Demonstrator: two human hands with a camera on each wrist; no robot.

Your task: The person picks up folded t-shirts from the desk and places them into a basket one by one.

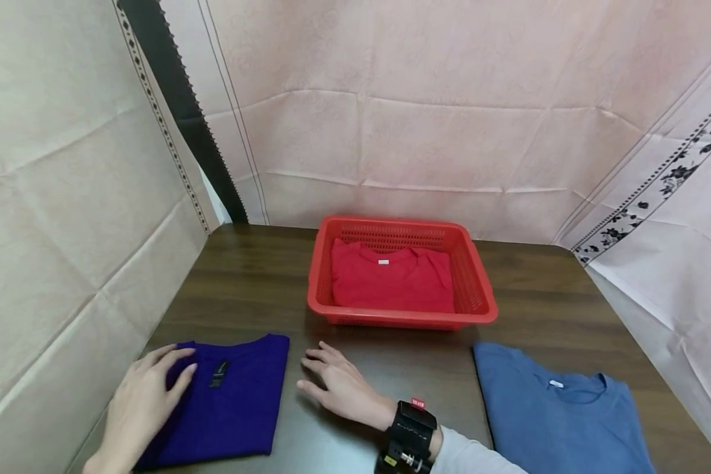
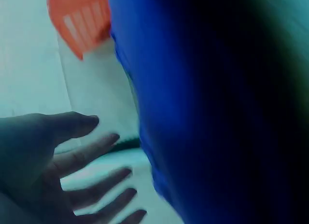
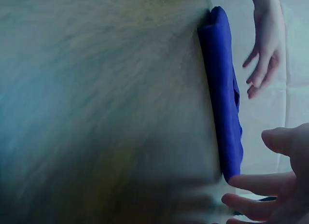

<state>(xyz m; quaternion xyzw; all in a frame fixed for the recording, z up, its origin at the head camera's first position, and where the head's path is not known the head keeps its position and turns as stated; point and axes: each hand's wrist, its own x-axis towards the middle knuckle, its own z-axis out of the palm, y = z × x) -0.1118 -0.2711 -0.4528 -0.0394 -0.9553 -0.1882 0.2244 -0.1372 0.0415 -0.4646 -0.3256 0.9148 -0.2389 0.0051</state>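
A folded dark blue-purple T-shirt (image 1: 237, 401) lies flat on the table at the left, its neckline and black label facing the back. My left hand (image 1: 145, 401) hovers at the shirt's left edge, fingers spread and loosely bent; in the left wrist view nothing is between them. To the right of that shirt, my right hand (image 1: 343, 385) is held above the table with its fingers apart, holding nothing. A red T-shirt (image 1: 391, 280) lies folded inside the red plastic basket (image 1: 409, 318). At the right is a folded lighter blue T-shirt (image 1: 569, 421).
The basket stands at the back middle of the brown wooden table (image 1: 237, 283). Pale cloth hangings (image 1: 421, 131) enclose the table at the back and both sides. A black camera strap (image 1: 411, 431) sits on my right wrist.
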